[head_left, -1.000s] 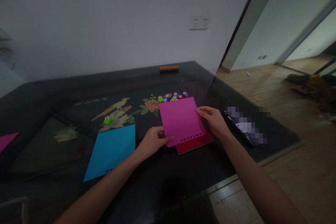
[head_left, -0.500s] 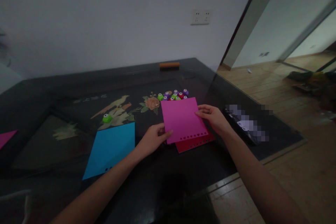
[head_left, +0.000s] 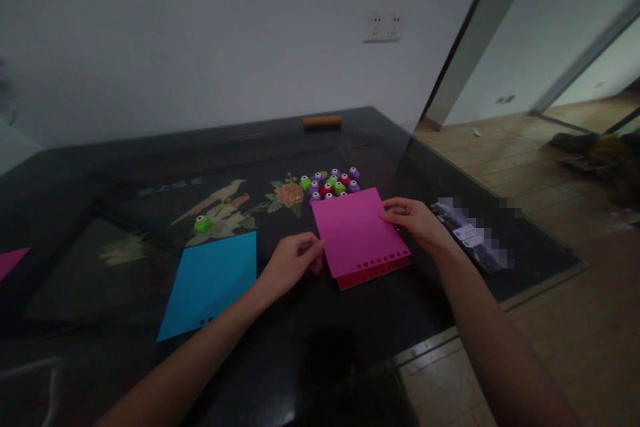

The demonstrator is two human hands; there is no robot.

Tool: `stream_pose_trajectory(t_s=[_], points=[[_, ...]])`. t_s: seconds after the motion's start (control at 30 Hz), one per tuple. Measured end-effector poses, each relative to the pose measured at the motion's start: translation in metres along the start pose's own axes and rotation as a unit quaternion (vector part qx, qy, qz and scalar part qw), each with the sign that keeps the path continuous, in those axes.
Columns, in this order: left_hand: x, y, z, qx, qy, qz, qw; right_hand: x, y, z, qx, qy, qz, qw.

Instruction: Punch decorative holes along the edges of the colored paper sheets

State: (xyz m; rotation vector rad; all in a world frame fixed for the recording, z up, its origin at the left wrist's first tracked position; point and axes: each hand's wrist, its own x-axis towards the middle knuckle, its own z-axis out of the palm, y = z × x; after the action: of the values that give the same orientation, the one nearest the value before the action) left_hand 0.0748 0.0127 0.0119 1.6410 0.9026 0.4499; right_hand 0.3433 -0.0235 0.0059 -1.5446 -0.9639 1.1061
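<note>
A pink sheet of paper (head_left: 357,230) with a row of small punched shapes along its near edge lies over a red sheet (head_left: 373,275), whose near strip shows below it. My right hand (head_left: 413,219) pinches the pink sheet's right edge between thumb and fingers. At the opposite edge, the thumb and fingertips of my left hand (head_left: 295,257) are closed on the pink sheet's left border. Just beyond the sheets sits a cluster of several green, purple and red eyeball-topped toys (head_left: 333,183). Left of my left hand lies a blue sheet (head_left: 215,283), partly covered by my forearm.
A single green eyeball toy (head_left: 203,224) stands beyond the blue sheet. At the right is a dark package (head_left: 467,237), partly blurred. A brown cylinder (head_left: 323,121) lies at the table's far edge. Another pink sheet (head_left: 11,261) shows at far left.
The pink sheet has shifted right and slightly nearer, covering more of the red sheet and uncovering more toys. My left thumb has slid back to the sheet's edge.
</note>
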Motion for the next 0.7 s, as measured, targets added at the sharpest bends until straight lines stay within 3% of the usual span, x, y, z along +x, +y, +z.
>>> stream_pose_trajectory(t_s=[0.17, 0.43, 0.7], points=[[-0.001, 0.0, -0.009, 0.133, 0.054, 0.041, 0.989, 0.0, 0.0, -0.015, -0.025, -0.017, 0.02, 0.999], [-0.006, -0.001, -0.004, 0.316, 0.063, 0.1, 0.942, 0.004, 0.007, -0.017, -0.07, -0.027, 0.024, 0.997], [-0.012, -0.001, 0.01, 0.347, 0.069, 0.168, 0.92, 0.009, 0.015, -0.015, -0.099, -0.031, 0.016, 0.995]])
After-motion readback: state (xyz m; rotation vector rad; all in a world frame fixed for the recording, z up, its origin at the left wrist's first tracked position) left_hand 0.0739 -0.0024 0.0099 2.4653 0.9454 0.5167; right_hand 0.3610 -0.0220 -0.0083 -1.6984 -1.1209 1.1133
